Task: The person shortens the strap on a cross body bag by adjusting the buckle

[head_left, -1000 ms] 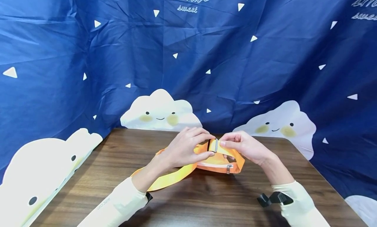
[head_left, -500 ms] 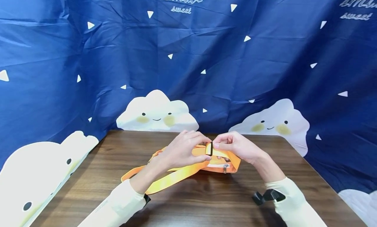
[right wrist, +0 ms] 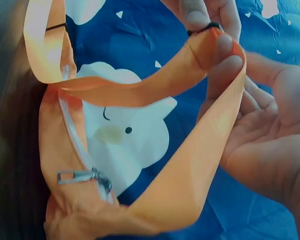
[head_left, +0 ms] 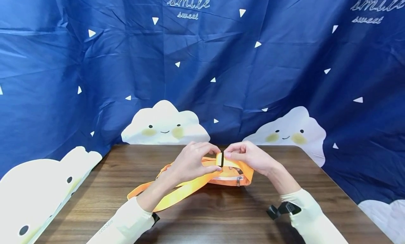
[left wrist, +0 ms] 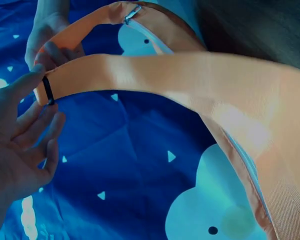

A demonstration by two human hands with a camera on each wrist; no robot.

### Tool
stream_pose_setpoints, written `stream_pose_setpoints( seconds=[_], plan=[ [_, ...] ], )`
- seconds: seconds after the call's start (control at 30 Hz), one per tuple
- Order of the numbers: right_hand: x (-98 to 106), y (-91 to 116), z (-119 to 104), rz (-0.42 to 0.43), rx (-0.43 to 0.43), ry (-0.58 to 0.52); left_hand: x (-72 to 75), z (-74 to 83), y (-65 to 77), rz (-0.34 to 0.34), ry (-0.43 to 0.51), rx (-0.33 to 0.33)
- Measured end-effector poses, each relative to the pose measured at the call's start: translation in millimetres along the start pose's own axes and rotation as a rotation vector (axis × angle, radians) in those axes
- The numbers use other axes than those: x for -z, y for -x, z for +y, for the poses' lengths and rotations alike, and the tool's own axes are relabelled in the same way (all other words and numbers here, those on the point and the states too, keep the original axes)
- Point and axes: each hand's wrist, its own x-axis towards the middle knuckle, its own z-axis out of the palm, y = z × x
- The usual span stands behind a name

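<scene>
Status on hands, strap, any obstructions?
Left hand pinches black buckle. Right hand holds orange strap beside it. Zippered bag attached to strap. No obstruction visible around the hands.

In the head view two hands are counted, the left grip (head_left: 190, 162) at 6 o'clock and the right grip (head_left: 254, 158) at 4, with one dark slider (head_left: 222, 159) between them. One orange bag (head_left: 224, 182) and one zip pull (head_left: 238, 181) are seen at 5, over one desk (head_left: 221, 219). Four white clouds (head_left: 164, 114) are shown, at 3, 4, 8 and 9; two "smile sweet" letterings (head_left: 188, 2), at 12 and 2; more than a dozen white triangles (head_left: 242, 12).
</scene>
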Motion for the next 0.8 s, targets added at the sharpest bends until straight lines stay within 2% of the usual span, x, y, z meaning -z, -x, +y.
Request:
stream_pose_setpoints(
  seconds=[0.2, 0.47, 0.67, 0.8],
  plan=[
    [8, 2, 6, -0.037, 0.056, -0.048, 2.2, -1.9, 1.8, 0.013, -0.025, 0.01],
    [-1, -3, 2, 0.009, 0.034, 0.037, 3.3, -3.1, 1.6, -0.031, -0.054, 0.01],
    [-6, -6, 2, 0.0, 0.024, 0.079, 2.4, -2.2, 2.2, -0.072, -0.095, 0.001],
    [-1, -5, 6, -0.035, 0.035, 0.067, 2.2, -2.6, 1.8, -0.067, -0.104, -0.003]
  ],
)
